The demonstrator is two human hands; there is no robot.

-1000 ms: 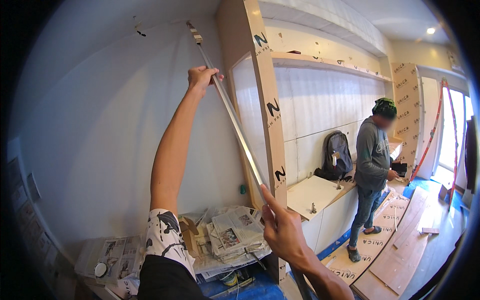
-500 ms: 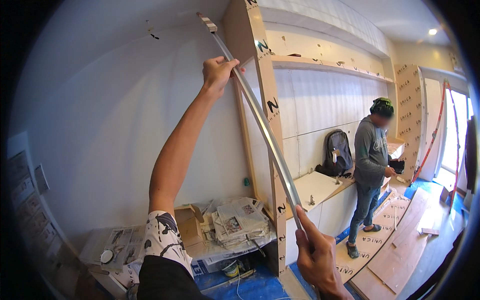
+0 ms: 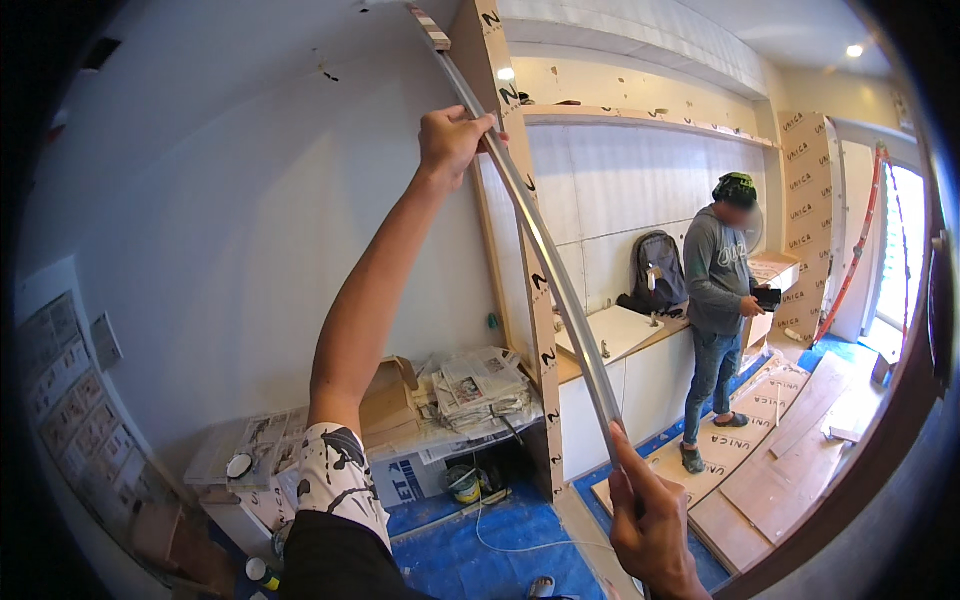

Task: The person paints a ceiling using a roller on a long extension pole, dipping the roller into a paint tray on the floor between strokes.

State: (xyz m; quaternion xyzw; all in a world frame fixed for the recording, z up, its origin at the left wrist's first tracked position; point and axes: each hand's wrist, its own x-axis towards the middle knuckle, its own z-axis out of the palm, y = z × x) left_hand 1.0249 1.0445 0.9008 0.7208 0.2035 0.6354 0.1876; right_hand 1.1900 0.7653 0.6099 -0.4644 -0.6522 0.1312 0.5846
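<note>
A long, silvery metal bar (image 3: 558,262) slants across my view, from high near the ceiling down to the lower right. Fixed or pressed to its upper end is a short striped wooden piece (image 3: 431,29). My left hand (image 3: 452,148) is raised, pinching the bar's upper part between thumb and fingers. Lower down, my right hand (image 3: 652,525) wraps the bar near its bottom, index finger lying along it. Behind the bar stands a tall wood-coloured panel edge (image 3: 541,330) with printed film; whether the bar touches it I cannot tell.
At right a person (image 3: 718,290) stands holding a dark object, near a backpack (image 3: 657,270) on a low cabinet. Boards (image 3: 745,500) and blue sheeting (image 3: 470,550) cover the floor. Stacked newspapers (image 3: 480,390), a small bucket (image 3: 464,486) and an orange ladder (image 3: 852,250) are around.
My view has tilted down a little, bringing in more floor. The bar's upper end and my left hand have shifted right, closer to the tall panel in view. Both grips stay the same.
</note>
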